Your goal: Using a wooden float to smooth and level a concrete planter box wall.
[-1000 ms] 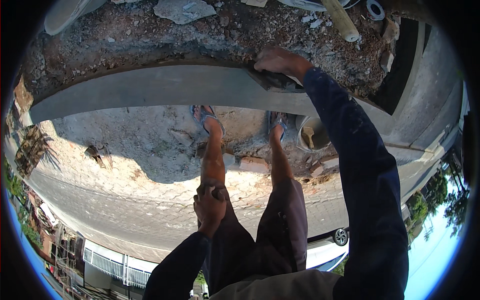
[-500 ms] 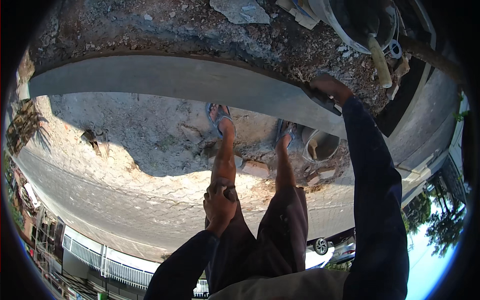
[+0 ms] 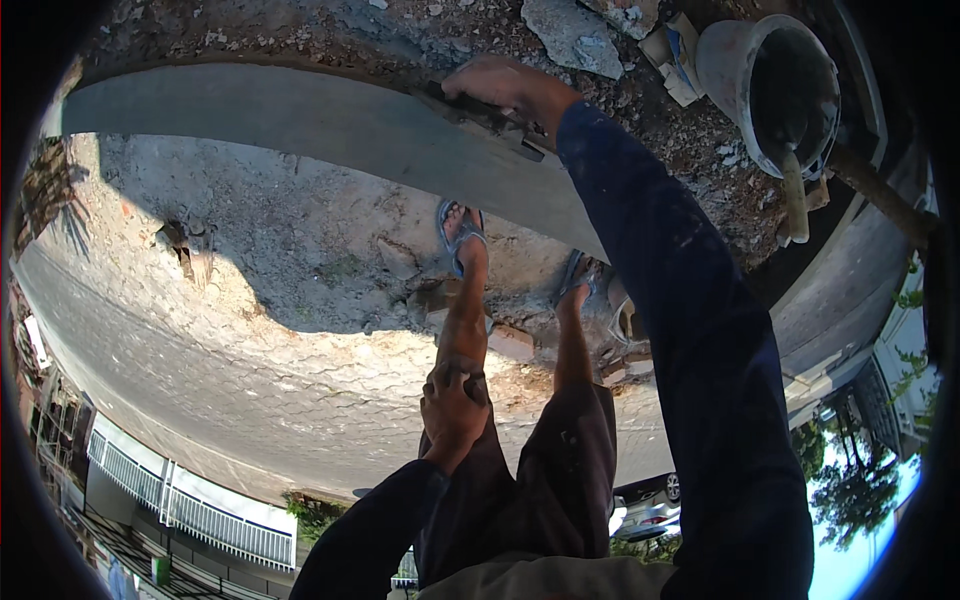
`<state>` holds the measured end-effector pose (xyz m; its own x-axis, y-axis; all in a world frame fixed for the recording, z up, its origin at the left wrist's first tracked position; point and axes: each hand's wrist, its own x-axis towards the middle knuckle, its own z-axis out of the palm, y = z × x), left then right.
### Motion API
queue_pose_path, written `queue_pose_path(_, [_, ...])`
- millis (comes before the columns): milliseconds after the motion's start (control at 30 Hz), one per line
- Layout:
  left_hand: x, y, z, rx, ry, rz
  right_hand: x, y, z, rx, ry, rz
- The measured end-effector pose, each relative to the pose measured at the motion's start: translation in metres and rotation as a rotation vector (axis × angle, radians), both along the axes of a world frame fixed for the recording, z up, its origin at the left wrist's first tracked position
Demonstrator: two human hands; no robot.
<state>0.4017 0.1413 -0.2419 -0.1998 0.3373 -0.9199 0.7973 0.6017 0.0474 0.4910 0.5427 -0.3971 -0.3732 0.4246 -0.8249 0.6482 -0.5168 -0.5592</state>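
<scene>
Above centre, my right hand point(image 3: 510, 85) is closed around a dark, flat plastering float point(image 3: 500, 125). The float lies against the smooth grey face of a long, low cement wall point(image 3: 290, 115), its handle mostly hidden by my fingers. Lower down, my left hand point(image 3: 455, 412) rests on my left knee, fingers curled around it. At the upper right, a mortar-smeared bucket point(image 3: 722, 72) leans with its mouth toward me, and a trowel with a wooden handle point(image 3: 794, 200) sticks out of it.
Stone slabs point(image 3: 572, 38) and rubble lie beyond the wall. A wooden pole point(image 3: 880, 195) extends beside the bucket. By my right foot sits another container point(image 3: 625, 318), partly hidden by my sleeve. Brick pieces point(image 3: 512, 343) lie near my feet, with paving point(image 3: 290, 400) behind.
My right hand has slid the float left along the wall, away from its right end. My view has shifted, revealing more of the bucket; my left hand stays on the knee.
</scene>
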Motion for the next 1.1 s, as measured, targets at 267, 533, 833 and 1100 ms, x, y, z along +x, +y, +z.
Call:
queue_pose_path(267, [-0.007,-0.004,0.001,-0.017,-0.014,0.041,0.064,-0.128,0.003,0.799,-0.348,0.033])
queue_pose_path(533, [-0.004,-0.007,-0.002,0.009,-0.024,0.050,0.061,-0.216,-0.024,0.775,-0.578,-0.170])
queue_pose_path(833, [-0.006,-0.010,-0.001,0.030,-0.016,0.032,-0.019,-0.217,-0.026,0.960,-0.299,-0.117])
queue_pose_path(1100, [-0.002,-0.006,-0.001,0.019,-0.036,0.013,-0.048,-0.229,-0.030,0.991,-0.209,0.273])
